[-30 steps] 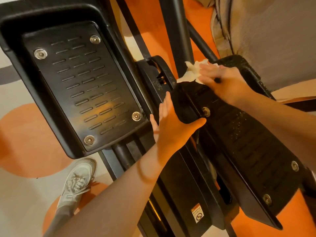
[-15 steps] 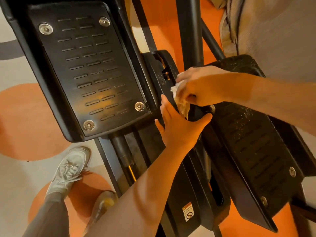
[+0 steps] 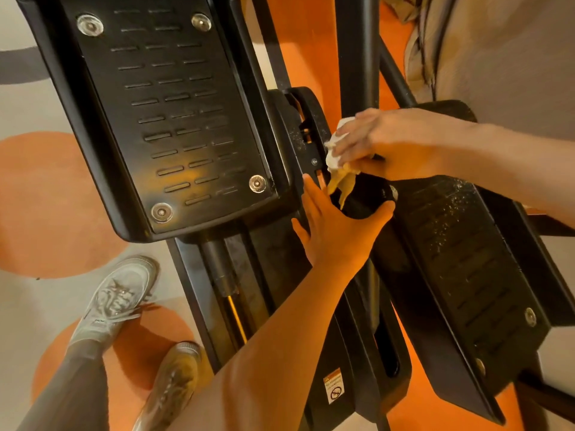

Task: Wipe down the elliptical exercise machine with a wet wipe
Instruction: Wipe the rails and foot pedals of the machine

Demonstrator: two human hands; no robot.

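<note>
The right hand (image 3: 392,141) bunches the soft, limp wipe (image 3: 337,157) against the right pedal's (image 3: 460,259) front edge, best kept wadded, while the left hand (image 3: 339,231) clasps that rigid edge, steadying it.

The floor (image 3: 28,306) is pale, patterned with large orange circles (image 3: 46,206) and a grey band (image 3: 21,65) at the left edge. Warm, dim orange light tints everything.
</note>
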